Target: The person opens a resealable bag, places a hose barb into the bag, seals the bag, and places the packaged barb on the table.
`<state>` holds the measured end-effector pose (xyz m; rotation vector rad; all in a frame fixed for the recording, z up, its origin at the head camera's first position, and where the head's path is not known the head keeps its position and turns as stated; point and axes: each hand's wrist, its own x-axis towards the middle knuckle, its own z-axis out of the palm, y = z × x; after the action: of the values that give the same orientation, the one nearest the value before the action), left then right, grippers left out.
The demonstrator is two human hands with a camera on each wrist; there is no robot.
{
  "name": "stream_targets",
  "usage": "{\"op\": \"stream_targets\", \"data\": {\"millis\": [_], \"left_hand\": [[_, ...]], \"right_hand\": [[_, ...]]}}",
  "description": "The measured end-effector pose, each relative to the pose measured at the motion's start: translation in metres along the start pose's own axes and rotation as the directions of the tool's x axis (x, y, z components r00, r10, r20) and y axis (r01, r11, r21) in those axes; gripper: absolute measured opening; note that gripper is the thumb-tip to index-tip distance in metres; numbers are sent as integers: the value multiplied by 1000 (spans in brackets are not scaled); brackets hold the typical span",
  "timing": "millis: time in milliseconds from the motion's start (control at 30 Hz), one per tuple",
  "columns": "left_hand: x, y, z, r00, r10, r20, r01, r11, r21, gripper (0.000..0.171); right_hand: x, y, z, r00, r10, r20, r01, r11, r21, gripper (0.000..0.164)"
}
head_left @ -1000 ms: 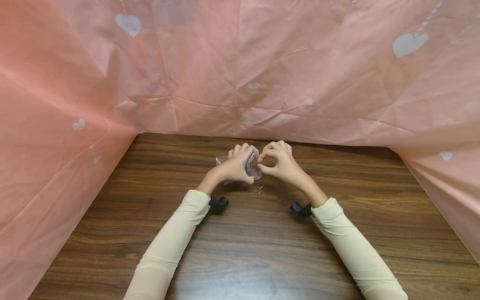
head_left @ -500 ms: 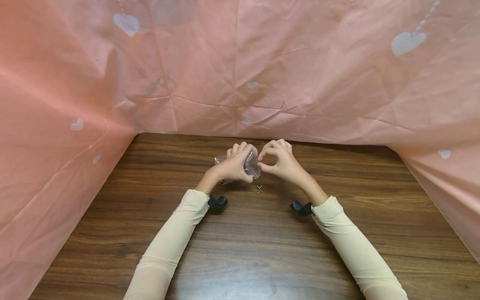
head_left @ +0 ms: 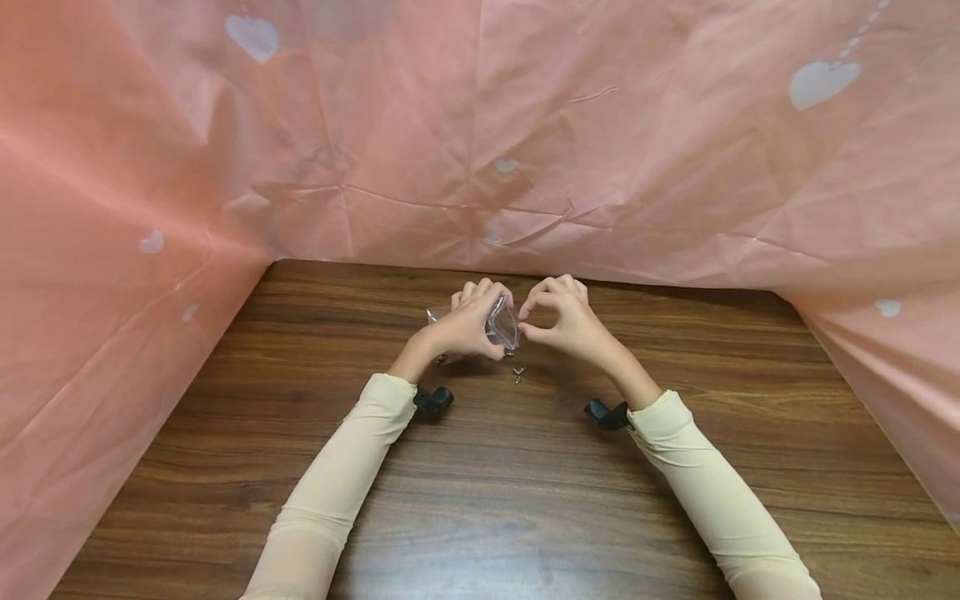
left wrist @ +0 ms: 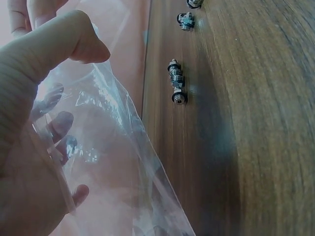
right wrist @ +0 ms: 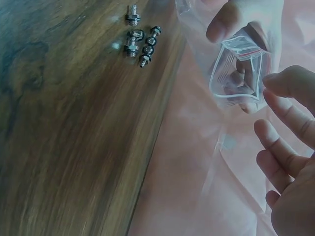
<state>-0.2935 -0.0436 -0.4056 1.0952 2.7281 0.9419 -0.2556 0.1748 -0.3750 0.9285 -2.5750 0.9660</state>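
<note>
My left hand grips a clear plastic zip bag, its thumb on the near side and its fingers behind the film. The bag's mouth gapes towards my right hand, showing the white zip strip and a red line. In the right wrist view, my right thumb and forefinger pinch at the mouth's edge, the other fingers spread loosely. Several small threaded metal fittings with black rings lie on the table below the bag. In the head view they form a small cluster just in front of the hands.
The dark wood-grain table runs back to a pink cloth with white hearts, which hangs behind and on both sides. Black wrist-worn devices sit at the left wrist and right wrist.
Both hands and the bag have shifted only slightly; the bag's mouth stays spread. The fittings lie as before. The whole head view has moved a little.
</note>
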Motion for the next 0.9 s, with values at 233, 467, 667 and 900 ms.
{"op": "stream_targets", "data": {"millis": [233, 467, 667, 900], "left_hand": [[-1, 2, -2, 1000, -5, 0, 5, 1000, -11, 72], [-1, 3, -2, 1000, -10, -3, 10, 1000, 0, 71], [-3, 4, -3, 1000, -12, -2, 12, 1000, -3, 71], [-2, 2, -2, 1000, -10, 1, 10, 1000, 5, 71]], "right_hand": [[-5, 1, -3, 999, 4, 42, -4, 1000, -9, 12], [-12, 5, 0, 996, -5, 89, 9, 999, -44, 13], [-18, 6, 3, 991, 10, 135, -2, 998, -62, 12], [-24, 9, 7, 981, 29, 192, -11, 995, -96, 12]]}}
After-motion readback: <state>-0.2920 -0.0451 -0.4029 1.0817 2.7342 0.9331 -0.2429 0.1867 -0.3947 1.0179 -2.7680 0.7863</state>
